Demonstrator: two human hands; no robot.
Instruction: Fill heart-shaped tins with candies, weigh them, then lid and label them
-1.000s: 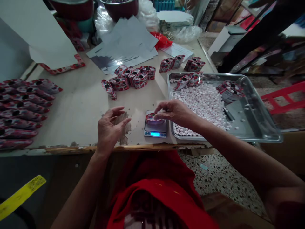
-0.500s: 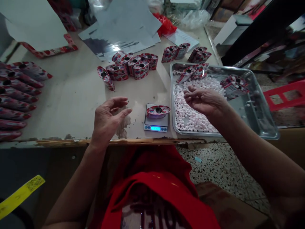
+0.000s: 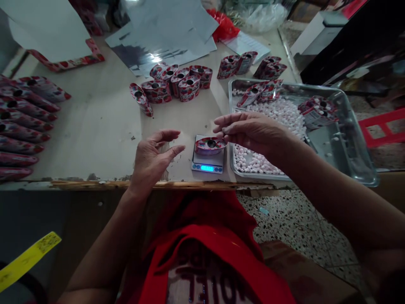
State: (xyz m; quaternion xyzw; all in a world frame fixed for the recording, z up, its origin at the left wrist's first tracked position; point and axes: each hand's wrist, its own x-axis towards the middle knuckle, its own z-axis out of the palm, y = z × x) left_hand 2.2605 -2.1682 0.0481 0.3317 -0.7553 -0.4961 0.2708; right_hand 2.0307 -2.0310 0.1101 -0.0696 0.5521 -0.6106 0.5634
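A small digital scale (image 3: 207,162) with a lit blue display sits near the table's front edge. On it stands an open red printed pouch (image 3: 210,145). My right hand (image 3: 253,133) hovers just right of the pouch, fingers pinched together over its mouth; what they hold is too small to make out. My left hand (image 3: 153,158) rests at the table edge left of the scale, fingers curled loosely apart, holding nothing. A metal tray (image 3: 354,156) of small pink-white candies (image 3: 278,112) lies to the right.
Several open red pouches (image 3: 177,86) stand in a cluster behind the scale, more by the tray's far edge (image 3: 249,63). Flat pouches (image 3: 22,122) lie in a row at far left. Silver sheets (image 3: 164,38) and plastic bags lie at the back.
My right hand went from the pouch to the candies in the tray and has come back above the pouch. The left hand stayed put. The view tilted slightly.
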